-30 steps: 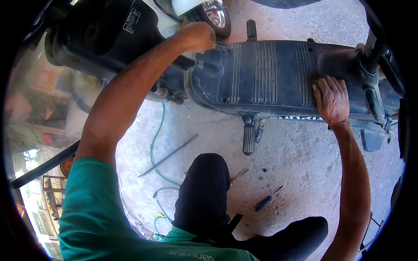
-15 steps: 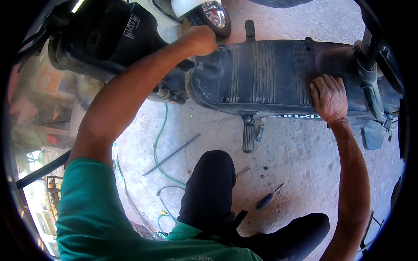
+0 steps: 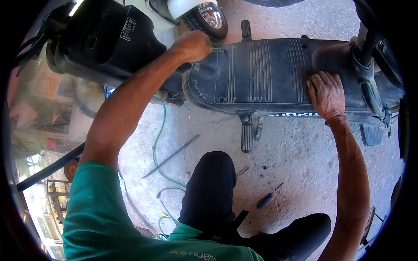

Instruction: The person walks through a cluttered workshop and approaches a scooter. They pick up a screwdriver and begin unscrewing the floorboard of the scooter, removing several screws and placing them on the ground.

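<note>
The black plastic floorboard [image 3: 281, 65] of a scooter or similar vehicle stretches across the upper middle, with ribbed grooves and screw holes. At its left far corner, my left hand [image 3: 191, 46] is closed in a fist. A thin, light-coloured bit shows beside the fingers, but the fist hides most of what it holds. My right hand [image 3: 327, 93] rests palm down on the right part of the floorboard, fingers slightly bent and holding nothing. A black plastic housing [image 3: 106, 37] rises beyond my left forearm.
On the concrete lie a screwdriver [image 3: 269, 196], a metal rod [image 3: 170, 155] and a green hose [image 3: 157, 141]. Two footpegs, the nearer footpeg [image 3: 247, 135] and the farther footpeg [image 3: 246, 29], stick out from the floorboard. A small wheel [image 3: 212, 19] stands at the back.
My left fist has shifted slightly left and nearer, and its wrist and elbow have turned a little. My right hand keeps its place on the floorboard. The view has moved slightly.
</note>
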Tool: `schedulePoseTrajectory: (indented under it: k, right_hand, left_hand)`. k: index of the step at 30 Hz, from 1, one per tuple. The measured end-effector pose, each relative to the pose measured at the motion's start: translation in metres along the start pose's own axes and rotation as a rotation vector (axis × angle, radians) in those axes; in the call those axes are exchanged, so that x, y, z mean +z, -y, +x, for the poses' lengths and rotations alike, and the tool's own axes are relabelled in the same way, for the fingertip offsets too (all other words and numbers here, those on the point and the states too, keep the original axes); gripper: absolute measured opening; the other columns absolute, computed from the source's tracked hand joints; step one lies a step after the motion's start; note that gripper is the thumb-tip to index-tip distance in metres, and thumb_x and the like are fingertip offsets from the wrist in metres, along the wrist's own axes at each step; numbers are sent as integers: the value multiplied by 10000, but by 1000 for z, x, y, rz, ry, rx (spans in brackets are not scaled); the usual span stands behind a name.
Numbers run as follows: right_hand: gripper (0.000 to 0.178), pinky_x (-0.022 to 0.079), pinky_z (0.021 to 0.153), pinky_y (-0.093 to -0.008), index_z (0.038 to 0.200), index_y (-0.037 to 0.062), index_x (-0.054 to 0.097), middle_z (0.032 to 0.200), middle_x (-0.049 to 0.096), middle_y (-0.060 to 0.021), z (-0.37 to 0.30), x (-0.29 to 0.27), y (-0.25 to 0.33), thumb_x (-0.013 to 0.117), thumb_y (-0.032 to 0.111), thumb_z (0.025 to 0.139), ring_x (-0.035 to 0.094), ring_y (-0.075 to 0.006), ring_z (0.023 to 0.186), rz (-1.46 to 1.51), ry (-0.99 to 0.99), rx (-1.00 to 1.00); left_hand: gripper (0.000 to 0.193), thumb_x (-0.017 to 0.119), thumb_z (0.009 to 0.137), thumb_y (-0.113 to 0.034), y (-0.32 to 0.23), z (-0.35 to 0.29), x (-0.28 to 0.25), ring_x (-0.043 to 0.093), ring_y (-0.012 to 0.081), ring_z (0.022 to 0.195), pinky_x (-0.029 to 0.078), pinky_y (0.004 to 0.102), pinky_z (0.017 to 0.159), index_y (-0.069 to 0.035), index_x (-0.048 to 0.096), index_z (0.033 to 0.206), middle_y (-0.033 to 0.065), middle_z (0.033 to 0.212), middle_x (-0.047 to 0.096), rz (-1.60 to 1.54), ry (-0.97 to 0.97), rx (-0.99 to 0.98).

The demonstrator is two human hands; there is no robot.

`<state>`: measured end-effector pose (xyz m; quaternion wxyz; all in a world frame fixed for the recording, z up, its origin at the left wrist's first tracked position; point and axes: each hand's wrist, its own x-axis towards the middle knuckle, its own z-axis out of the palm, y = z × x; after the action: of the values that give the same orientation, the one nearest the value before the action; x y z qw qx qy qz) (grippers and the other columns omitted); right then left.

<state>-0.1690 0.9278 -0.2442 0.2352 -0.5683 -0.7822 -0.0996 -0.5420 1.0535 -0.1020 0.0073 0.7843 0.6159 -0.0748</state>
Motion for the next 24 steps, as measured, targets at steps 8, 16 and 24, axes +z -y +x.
schedulePoseTrajectory:
  k: [8, 16, 24]
  right_hand:
    - [166, 435, 973, -394, 992, 88, 678, 1028, 672, -101, -3, 1, -3, 600, 230, 957, 637, -272, 1000, 32, -4, 0]
    - [190, 425, 1054, -402, 1065, 101, 682, 1136, 695, -104, -9, 0, -8, 640, 261, 970, 650, -291, 1098, -25, 48, 5]
    - [209, 421, 1038, -414, 1089, 91, 660, 1143, 687, -117, -6, 7, 2, 604, 266, 989, 640, -286, 1116, -39, 49, 25]
  left_hand:
    - [234, 657, 790, -211, -16, 21, -30, 701, 366, 980, 551, 446, 873, -71, 782, 930, 180, 990, 735, 102, 184, 92]
    - [209, 645, 837, -177, -46, -14, 28, 683, 380, 1019, 539, 451, 893, -96, 750, 999, 192, 1020, 723, 226, -103, 41]
    - [231, 635, 894, -215, -43, -75, 129, 645, 441, 1059, 510, 531, 900, -83, 699, 1073, 215, 1092, 693, -286, -563, -245]
